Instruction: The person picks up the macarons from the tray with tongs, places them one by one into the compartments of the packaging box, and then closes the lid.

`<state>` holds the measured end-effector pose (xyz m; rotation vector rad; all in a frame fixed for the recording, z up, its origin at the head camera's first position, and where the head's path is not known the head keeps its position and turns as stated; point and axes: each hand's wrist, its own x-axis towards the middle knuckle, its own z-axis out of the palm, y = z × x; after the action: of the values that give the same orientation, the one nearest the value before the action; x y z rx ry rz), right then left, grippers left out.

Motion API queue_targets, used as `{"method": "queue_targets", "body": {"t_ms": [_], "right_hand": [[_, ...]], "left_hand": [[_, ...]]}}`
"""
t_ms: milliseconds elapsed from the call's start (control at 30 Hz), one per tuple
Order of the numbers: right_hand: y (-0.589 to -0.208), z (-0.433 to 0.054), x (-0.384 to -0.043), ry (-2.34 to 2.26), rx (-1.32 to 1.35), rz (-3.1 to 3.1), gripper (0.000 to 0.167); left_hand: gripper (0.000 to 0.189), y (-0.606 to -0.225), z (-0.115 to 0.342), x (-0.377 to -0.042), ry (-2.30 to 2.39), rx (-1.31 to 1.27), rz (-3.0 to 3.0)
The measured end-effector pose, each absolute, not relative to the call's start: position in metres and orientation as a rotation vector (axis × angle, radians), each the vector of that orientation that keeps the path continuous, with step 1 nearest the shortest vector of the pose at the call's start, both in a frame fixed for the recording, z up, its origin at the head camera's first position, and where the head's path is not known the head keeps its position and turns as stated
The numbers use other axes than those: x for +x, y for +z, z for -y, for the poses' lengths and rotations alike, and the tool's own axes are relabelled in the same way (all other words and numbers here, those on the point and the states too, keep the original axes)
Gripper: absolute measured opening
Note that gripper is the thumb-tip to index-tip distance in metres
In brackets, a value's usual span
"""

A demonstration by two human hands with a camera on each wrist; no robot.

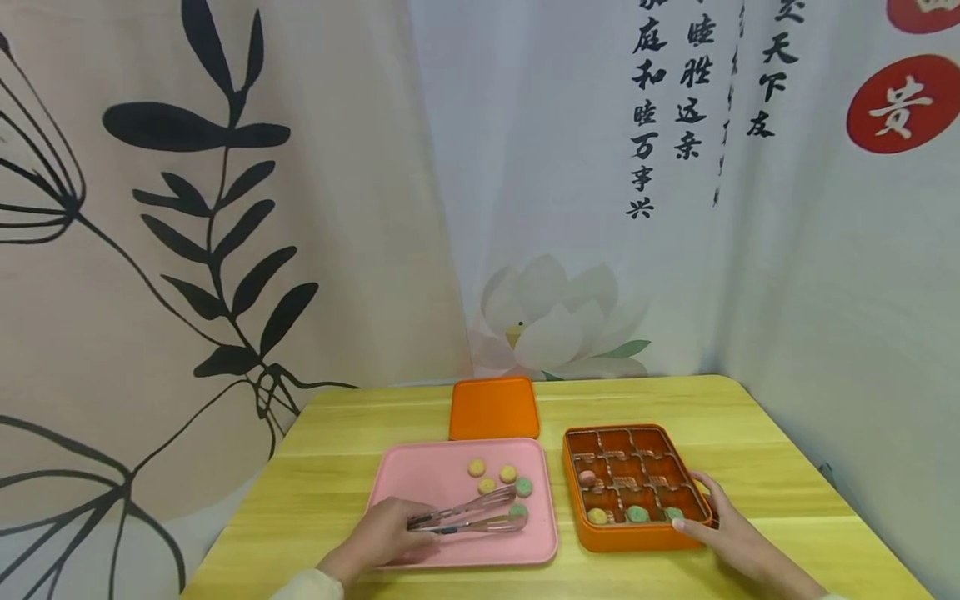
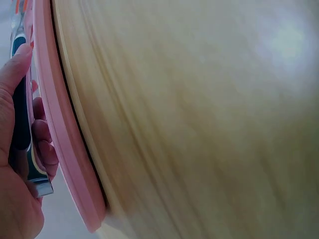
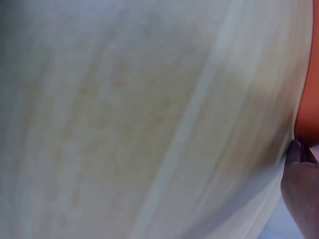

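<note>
My left hand (image 1: pixel 393 531) holds a pair of metal tongs (image 1: pixel 480 526) by the handle, low over the pink tray (image 1: pixel 416 475). The left wrist view shows the thumb on the dark handle (image 2: pixel 21 114) and the fingers curled beneath it. A small green cookie-like piece (image 1: pixel 517 509) lies between the spread tong arms; whether they touch it I cannot tell. Several yellow pieces (image 1: pixel 476 467) and another green one (image 1: pixel 523 487) lie near the tong tips. My right hand (image 1: pixel 723 525) grips the front right corner of an orange compartment box (image 1: pixel 637 540), thumb at the rim.
Inside the box sit a pinkish piece (image 1: pixel 587 478) at the left, plus a yellow one (image 1: pixel 597 517) and two green ones (image 1: pixel 637 513) along the front row. Behind the tray, an orange lid (image 1: pixel 495 408) lies on the wooden table (image 1: pixel 810 500). A printed curtain (image 1: pixel 375 208) hangs behind.
</note>
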<state>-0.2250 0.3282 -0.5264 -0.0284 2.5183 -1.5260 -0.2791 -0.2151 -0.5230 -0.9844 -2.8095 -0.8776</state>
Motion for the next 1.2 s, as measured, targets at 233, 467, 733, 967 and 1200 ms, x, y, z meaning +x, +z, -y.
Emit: {"method": "queue_targets", "body": {"t_ms": [233, 467, 733, 967, 1200], "right_hand": [[-0.529, -0.329, -0.223, -1.574, -0.035, -2.472, 0.085], [-0.530, -0.329, -0.223, -1.576, -0.029, -2.469, 0.084], [-0.529, -0.328, -0.224, -1.575, -0.038, -2.478, 0.083], [-0.522, -0.327, -0.223, -1.488, -0.019, -2.505, 0.084], [-0.519, -0.326, -0.223, -1.467, -0.012, -2.520, 0.086]], "left_hand": [[0.025, -0.524, 0.209, -0.280, -0.845, -0.991, 2.805], [0.022, -0.523, 0.206, -0.279, -0.865, -0.960, 2.822], [0.020, -0.521, 0.205, -0.279, -0.953, -0.925, 2.855], [0.020, -0.519, 0.203, -0.280, -1.039, -0.857, 2.908], [0.022, -0.519, 0.203, -0.281, -1.024, -0.865, 2.887]]}}
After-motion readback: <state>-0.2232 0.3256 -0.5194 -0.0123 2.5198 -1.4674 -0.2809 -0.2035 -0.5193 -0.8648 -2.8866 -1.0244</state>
